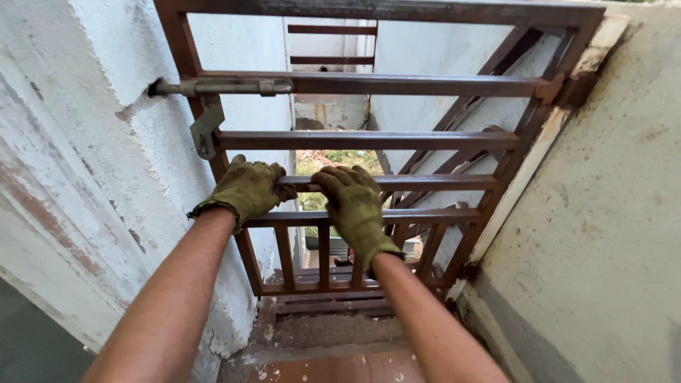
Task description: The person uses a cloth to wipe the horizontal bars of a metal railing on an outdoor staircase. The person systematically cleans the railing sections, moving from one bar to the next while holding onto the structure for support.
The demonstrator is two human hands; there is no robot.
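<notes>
My gloved left hand (247,188) and right hand (352,202) both clamp one horizontal bar (425,182) of the rusty gate (383,84), left nearer the latch side

Open gaps between gate bars (369,140) — walls (85,142) close beside

Fingertips of left hand (247,190) in olive-green fabric glove wrap behind horizontal bar of rust-brown metal grille gate (369,183), so hidden; same w/ right hand (355,206). Both forearms cut off by bottom edge. Gate top cut by upper edge. Greenery (333,159) beyond bars too small/blurry to tell.
</notes>
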